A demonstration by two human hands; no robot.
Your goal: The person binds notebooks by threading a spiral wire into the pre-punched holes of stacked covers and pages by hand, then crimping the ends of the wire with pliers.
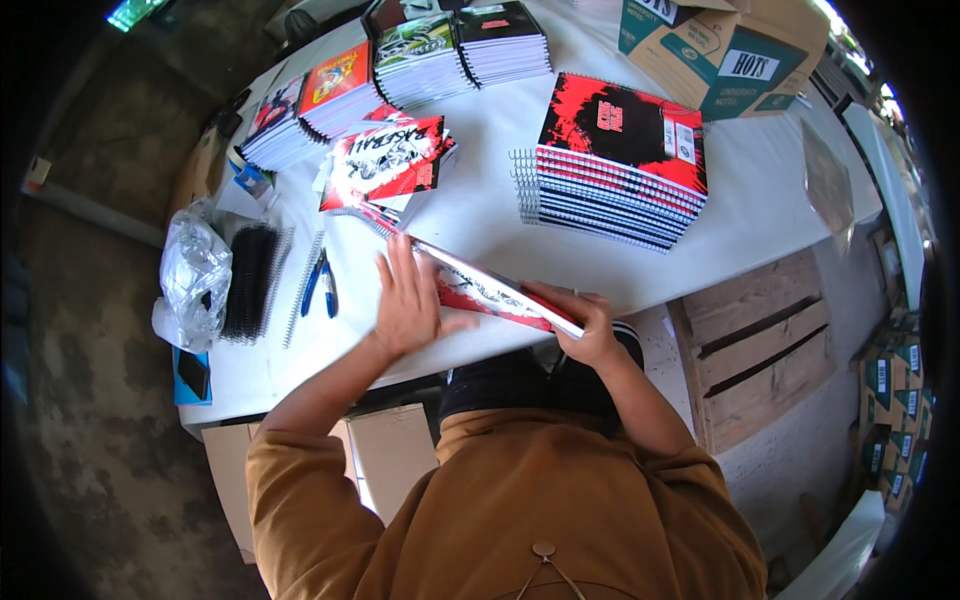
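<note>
A notebook with a red, white and black cover (485, 290) is tilted on edge at the table's near side. My right hand (588, 322) grips its right end, fingers behind and thumb in front. Stretched out flat, the fingers of my left hand (405, 300) lie against or just beside its left end; whether they touch is unclear. A wire coil (362, 218) sticks out past that end. Just beyond lies a loose pile of red and white printed covers (385, 165). Blue-handled pliers (320, 288) rest left of my left hand, next to a single long coil (304, 290).
A tall stack of spiral notebooks (620, 150) stands right of centre, with more stacks (415, 60) along the back. At left are black coils (255, 280) and a clear plastic bag (195, 265). A carton (725, 55) sits back right; a wooden pallet (755, 350) is below.
</note>
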